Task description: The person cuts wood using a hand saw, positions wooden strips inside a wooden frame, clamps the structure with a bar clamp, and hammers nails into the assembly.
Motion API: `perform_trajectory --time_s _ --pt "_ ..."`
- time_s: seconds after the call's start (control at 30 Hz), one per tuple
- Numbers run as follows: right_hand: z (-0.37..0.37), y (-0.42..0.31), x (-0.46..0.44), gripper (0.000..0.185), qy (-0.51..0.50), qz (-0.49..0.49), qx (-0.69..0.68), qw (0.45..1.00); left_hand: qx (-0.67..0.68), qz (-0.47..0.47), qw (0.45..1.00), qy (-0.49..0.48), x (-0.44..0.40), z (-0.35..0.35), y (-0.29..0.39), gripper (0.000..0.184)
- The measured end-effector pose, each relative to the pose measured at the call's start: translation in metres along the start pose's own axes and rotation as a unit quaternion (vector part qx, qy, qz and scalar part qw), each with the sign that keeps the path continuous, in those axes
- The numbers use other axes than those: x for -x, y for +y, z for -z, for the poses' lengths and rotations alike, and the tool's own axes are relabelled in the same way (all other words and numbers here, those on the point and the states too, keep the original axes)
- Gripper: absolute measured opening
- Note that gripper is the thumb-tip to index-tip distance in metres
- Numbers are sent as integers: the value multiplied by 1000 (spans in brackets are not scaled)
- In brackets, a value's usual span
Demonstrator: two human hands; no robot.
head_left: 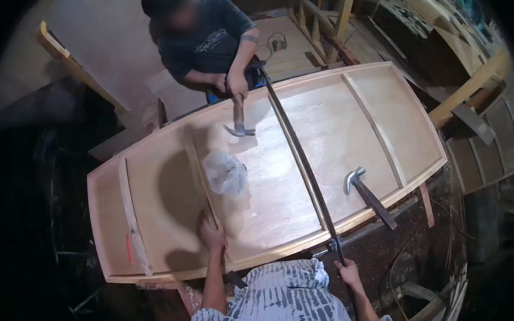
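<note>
A shallow wooden panel frame (114, 280) lies across the work surface in front of me, with wooden slats running across it. My left hand (214, 236) is closed around the near end of the middle slat (197, 164), inside the frame's near edge. A long dark bar clamp (297, 143) spans the panel from far edge to near edge. My right hand (351, 273) grips the bar near its close end, just below the clamp jaw (333, 244). A crumpled clear plastic bag (225, 173) rests on the panel beside the middle slat.
Across the panel, a co-worker (208, 40) holds a claw hammer (239, 117) head-down over it. Another claw hammer (368, 196) lies over the near right edge, handle overhanging. A thin red object (129, 249) is at the left end. Timber pieces (470, 85) crowd the right.
</note>
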State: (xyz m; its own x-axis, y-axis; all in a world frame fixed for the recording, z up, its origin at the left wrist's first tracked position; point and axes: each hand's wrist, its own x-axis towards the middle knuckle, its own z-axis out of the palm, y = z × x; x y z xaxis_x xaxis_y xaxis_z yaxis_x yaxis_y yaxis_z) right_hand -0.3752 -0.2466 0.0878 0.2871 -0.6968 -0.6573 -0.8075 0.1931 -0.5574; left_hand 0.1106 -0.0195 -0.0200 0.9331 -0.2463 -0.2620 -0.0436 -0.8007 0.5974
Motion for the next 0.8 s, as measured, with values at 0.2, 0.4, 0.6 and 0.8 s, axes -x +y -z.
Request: perform_trajectory --time_s 0.2,0.4,0.6,0.8 --pt "0 -7 6 37 26 -5 -1 1000 4 -85 992 95 -18 -28 -42 70" --pt "-11 24 -7 41 32 22 37 999 -32 -88 995 42 -1 0 0 70" --pt "-10 28 -9 45 -14 -7 26 1000 25 -19 1000 -5 -9 -7 -16 75" --pt "13 47 -5 50 -178 -43 -198 963 -36 -213 974 71 -14 -7 -23 86"
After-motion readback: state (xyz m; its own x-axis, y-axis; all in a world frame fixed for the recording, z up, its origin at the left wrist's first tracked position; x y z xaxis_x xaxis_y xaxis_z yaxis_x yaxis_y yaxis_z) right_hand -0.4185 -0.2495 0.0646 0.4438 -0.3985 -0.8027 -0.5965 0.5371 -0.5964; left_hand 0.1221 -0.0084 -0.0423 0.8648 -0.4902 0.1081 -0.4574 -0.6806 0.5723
